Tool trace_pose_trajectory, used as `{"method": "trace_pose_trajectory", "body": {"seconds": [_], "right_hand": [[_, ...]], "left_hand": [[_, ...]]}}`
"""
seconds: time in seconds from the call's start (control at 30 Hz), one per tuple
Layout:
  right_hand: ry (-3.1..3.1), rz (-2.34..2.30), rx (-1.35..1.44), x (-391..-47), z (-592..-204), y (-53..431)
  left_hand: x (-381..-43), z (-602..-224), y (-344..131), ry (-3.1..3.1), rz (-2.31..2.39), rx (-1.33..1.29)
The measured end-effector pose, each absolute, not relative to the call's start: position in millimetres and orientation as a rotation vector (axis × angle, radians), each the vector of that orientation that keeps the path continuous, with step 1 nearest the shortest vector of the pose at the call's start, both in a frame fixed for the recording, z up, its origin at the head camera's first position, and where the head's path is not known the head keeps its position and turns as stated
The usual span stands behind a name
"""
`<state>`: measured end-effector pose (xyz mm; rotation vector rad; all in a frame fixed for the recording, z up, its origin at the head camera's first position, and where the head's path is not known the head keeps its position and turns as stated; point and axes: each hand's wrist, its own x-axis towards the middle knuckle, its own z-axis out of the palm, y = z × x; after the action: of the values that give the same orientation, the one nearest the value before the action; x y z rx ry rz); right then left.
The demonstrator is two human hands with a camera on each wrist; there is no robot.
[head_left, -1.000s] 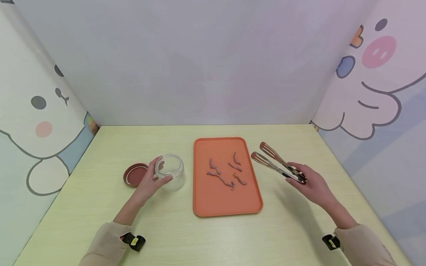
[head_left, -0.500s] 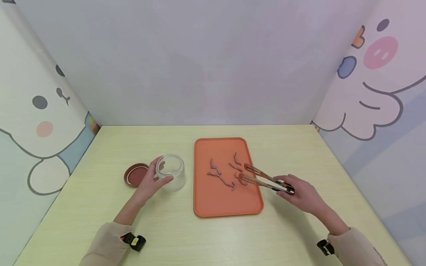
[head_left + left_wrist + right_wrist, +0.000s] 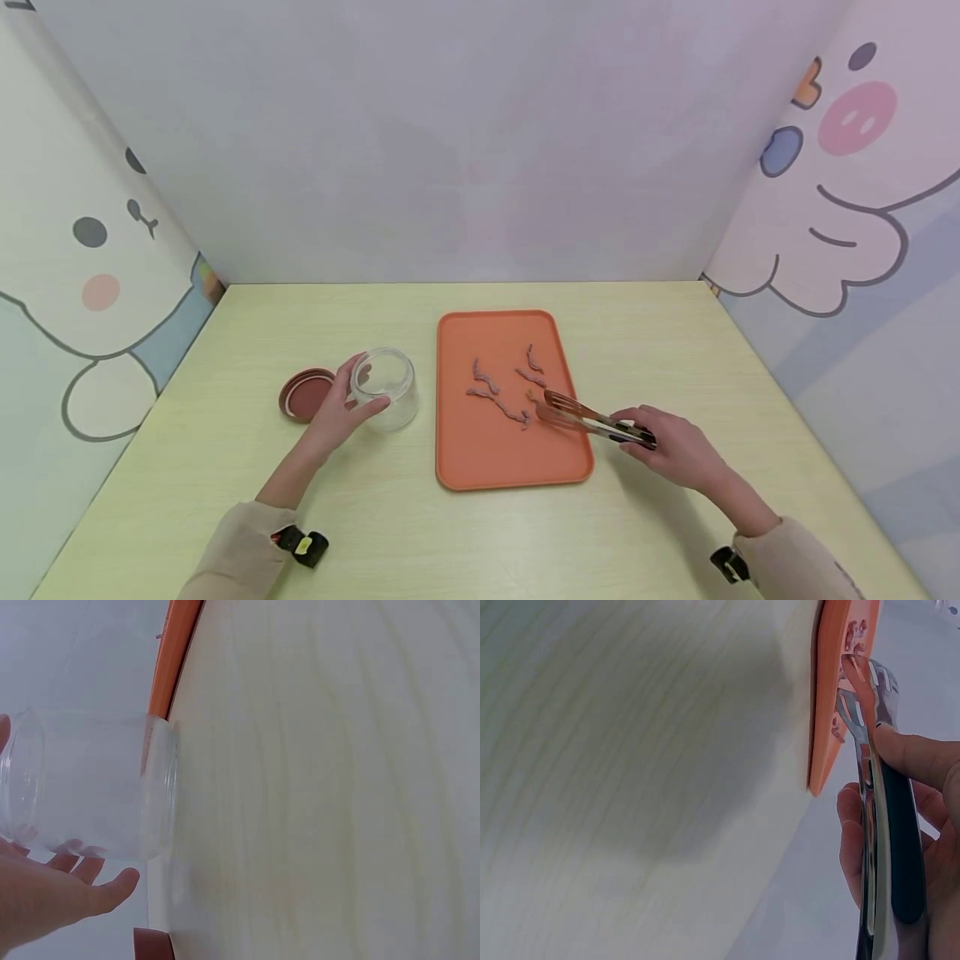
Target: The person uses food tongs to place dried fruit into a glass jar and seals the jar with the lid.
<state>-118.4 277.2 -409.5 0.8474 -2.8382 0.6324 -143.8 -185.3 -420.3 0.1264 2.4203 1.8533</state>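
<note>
My left hand (image 3: 335, 417) grips a clear, lidless jar (image 3: 396, 408) that stands on the table left of the orange tray (image 3: 480, 462). Thumb and fingers lie round its sides, as the left wrist view also shows. In my right hand (image 3: 678, 450) is a pair of metal tongs (image 3: 877, 772) with slotted heads and dark grips, pinched between thumb and fingers. The tong heads are over the tray's right side, close together at one small twisted greyish-brown strip (image 3: 532, 397), which they partly cover. Several similar strips (image 3: 498, 406) lie on the tray.
A reddish-brown round lid (image 3: 306, 396) lies on the table (image 3: 360, 525) left of the jar, close by my left hand. A pale wall (image 3: 465, 167) rises behind the table, and printed cartoon panels (image 3: 847, 200) flank it.
My right hand has moved left and toward me, bringing the tongs from beside the tray to over it. Their heads have drawn closer together. My left hand and the jar stay put.
</note>
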Motion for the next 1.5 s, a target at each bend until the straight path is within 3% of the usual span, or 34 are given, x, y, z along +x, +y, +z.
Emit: {"method": "trace_pose_trajectory", "body": {"seconds": [0.53,0.87,1.1,1.33,1.5], "right_hand": [[-2.847,0.664,0.857,-120,-412,275],[-2.827,0.653,0.856,-121,-414,274],[-2.788,0.671,0.868,-122,-416,274],[-2.724,0.698,0.896,-126,-412,274],[-2.691,0.711,0.917,-130,-405,273]], "left_hand": [[-144,-425,-186,2.44,1.859,0.133],[-135,-405,-180,2.423,1.858,0.14],[-143,-423,-187,2.454,1.835,0.156],[-131,-396,-176,2.444,1.84,0.142],[-133,-399,-177,2.449,1.836,0.141]]}}
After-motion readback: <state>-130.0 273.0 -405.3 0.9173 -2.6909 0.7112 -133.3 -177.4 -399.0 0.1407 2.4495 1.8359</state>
